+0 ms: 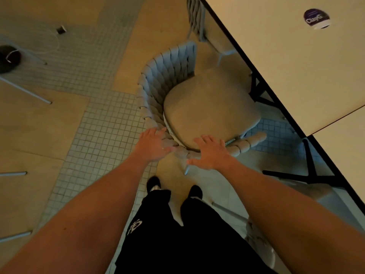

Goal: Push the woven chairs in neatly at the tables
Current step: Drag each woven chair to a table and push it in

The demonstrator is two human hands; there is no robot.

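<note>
A grey woven chair (158, 76) with a beige seat cushion (209, 107) stands in front of me, its front part under the pale table (296, 72) at the right. My left hand (153, 144) rests with straight fingers on the top rim of the woven backrest. My right hand (210, 152) lies with spread fingers on the same rim, further right. A second woven chair (194, 16) stands beyond, tucked against the table's edge.
The table's black legs (310, 171) stand right of the chair. A round purple sticker (316, 18) sits on the tabletop. Thin grey chair legs (27, 91) and a dark round object (8, 58) are at the left. Another chair's frame (256, 234) is beside my right leg.
</note>
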